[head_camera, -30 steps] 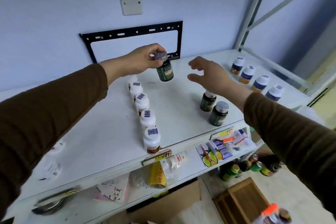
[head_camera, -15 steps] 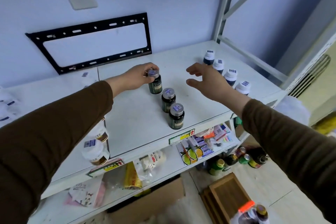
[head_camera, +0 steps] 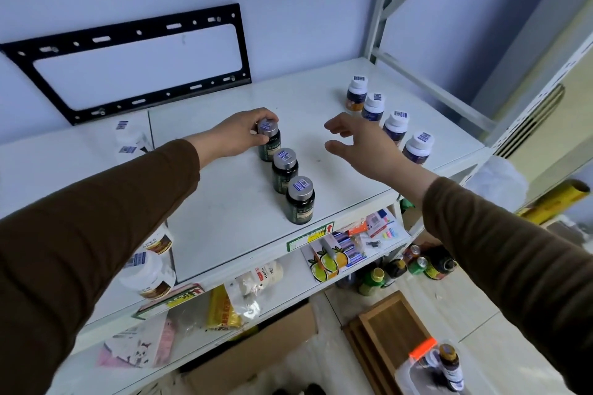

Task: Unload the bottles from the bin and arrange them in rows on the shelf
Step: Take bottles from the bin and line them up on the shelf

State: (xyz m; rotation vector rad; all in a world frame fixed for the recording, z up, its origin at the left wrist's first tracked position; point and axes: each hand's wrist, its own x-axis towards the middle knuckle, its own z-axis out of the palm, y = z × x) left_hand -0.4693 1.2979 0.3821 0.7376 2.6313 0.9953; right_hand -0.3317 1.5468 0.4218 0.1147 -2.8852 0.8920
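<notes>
My left hand (head_camera: pixel 241 133) grips the silver cap of a dark green bottle (head_camera: pixel 271 146) that stands on the white shelf (head_camera: pixel 224 202), at the far end of a row with two more dark green bottles (head_camera: pixel 285 171) (head_camera: pixel 300 200). Over the shelf to the right of that row hovers my right hand (head_camera: pixel 359 144), fingers loosely spread and holding nothing. Several white-capped blue bottles (head_camera: pixel 396 125) line up at the right. Under my left arm stand white bottles with brown labels (head_camera: pixel 149 272), partly hidden. The clear bin (head_camera: pixel 426 369) at the bottom right holds a bottle.
A black wall bracket (head_camera: pixel 128 64) hangs behind the shelf. The lower shelf (head_camera: pixel 288 276) carries packets and cards. On the floor are a cardboard box (head_camera: pixel 256 349), wooden trays (head_camera: pixel 391 333) and several bottles (head_camera: pixel 414 263). A metal upright (head_camera: pixel 382 3) rises at the right.
My left hand has brought the dark green bottle down from the air onto the shelf, behind the other two. The view has swung to the right. My right hand stays hovering.
</notes>
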